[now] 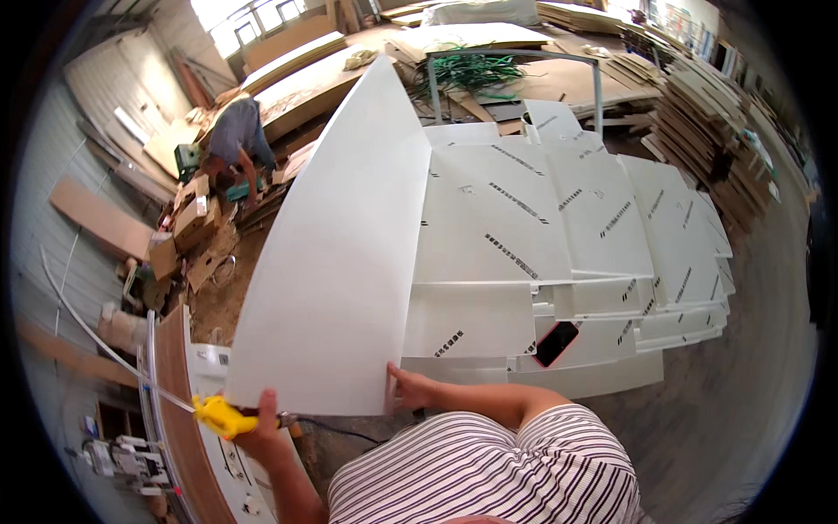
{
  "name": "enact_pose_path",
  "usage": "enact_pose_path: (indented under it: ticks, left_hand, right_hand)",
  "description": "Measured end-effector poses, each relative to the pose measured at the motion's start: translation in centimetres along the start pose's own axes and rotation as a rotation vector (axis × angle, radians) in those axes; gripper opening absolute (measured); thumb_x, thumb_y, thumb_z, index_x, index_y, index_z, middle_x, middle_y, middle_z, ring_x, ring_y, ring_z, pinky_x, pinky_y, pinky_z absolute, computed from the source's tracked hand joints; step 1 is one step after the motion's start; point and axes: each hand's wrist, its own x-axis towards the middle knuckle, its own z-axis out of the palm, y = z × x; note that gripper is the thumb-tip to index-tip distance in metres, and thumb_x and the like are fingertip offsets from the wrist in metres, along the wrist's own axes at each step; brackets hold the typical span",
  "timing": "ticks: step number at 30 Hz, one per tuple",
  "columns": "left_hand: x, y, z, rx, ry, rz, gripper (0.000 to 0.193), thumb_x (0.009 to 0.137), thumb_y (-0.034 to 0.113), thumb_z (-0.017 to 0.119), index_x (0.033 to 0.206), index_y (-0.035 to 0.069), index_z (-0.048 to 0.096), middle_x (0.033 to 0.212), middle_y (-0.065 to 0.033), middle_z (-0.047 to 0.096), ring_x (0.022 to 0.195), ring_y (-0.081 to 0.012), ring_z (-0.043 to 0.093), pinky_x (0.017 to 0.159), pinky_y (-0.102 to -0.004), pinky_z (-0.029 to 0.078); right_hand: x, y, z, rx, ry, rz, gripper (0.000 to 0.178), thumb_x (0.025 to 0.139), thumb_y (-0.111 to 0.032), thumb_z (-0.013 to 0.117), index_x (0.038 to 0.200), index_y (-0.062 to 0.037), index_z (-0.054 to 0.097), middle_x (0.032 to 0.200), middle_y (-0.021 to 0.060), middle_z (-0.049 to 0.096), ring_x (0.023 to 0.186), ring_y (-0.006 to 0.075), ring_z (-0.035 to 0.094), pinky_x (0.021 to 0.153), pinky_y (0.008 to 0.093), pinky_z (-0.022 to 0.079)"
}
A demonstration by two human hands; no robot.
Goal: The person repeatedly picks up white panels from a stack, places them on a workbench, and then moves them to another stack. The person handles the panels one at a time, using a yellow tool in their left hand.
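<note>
A large white panel [340,236] stretches away from me, its near end between my two hands. My right hand [410,387] grips the panel's near right corner, thumb on the upper face. At the near left corner, my left hand [266,432] is closed around a yellow hand tool [224,417], with its thumb up by the panel's edge. A dark cable [340,430] runs off to the right from beside that hand. A thin white strip [105,348] curves in from the left and meets the yellow tool. The panel's underside is hidden.
Stacked white panels with dark printing [489,218] lie to the right, with a phone [556,343] on them. A long machine bed [214,454] stands at lower left. Further off, a person [236,140] bends over near cardboard boxes [196,223]. Boards [707,131] are piled at far right.
</note>
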Motion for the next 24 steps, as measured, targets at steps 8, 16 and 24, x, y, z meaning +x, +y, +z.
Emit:
enact_pose_path:
  ticks: [8, 16, 24]
  left_hand:
    - [-5.8, 4.4, -14.9, 0.149, 0.263, -0.015, 0.07, 0.068, 0.01, 0.078, 0.127, 0.007, 0.04, 0.115, -0.0049, 0.049, 0.108, -0.0199, 0.047, 0.1, -0.0345, 0.035]
    - [-17.0, 4.6, -26.5, 0.578, 0.485, -0.033, 0.055, 0.068, 0.039, 0.08, 0.101, 0.01, 0.046, 0.089, -0.0028, 0.048, 0.08, -0.0155, 0.048, 0.074, -0.0323, 0.039]
    - [-18.3, 5.3, -38.4, -0.085, 0.156, -0.361, 0.049, 0.065, 0.017, 0.086, 0.097, 0.007, 0.051, 0.086, -0.0102, 0.061, 0.082, -0.023, 0.063, 0.092, -0.0366, 0.046]
  right_hand:
    - [3.9, -7.3, 0.7, 0.273, -0.132, -0.315, 0.064, 0.089, -0.06, 0.046, 0.124, -0.0058, 0.052, 0.12, 0.0109, 0.061, 0.112, 0.0273, 0.057, 0.098, 0.0457, 0.044]
    - [9.5, -1.0, 4.4, 0.233, -0.219, -0.063, 0.081, 0.081, -0.071, 0.047, 0.134, -0.0097, 0.045, 0.135, 0.0084, 0.05, 0.124, 0.0314, 0.045, 0.104, 0.0483, 0.033]
    - [21.3, 2.7, 15.8, 0.015, -0.349, -0.105, 0.077, 0.081, -0.07, 0.048, 0.129, -0.0101, 0.05, 0.126, 0.0071, 0.057, 0.118, 0.0309, 0.05, 0.099, 0.0475, 0.039]
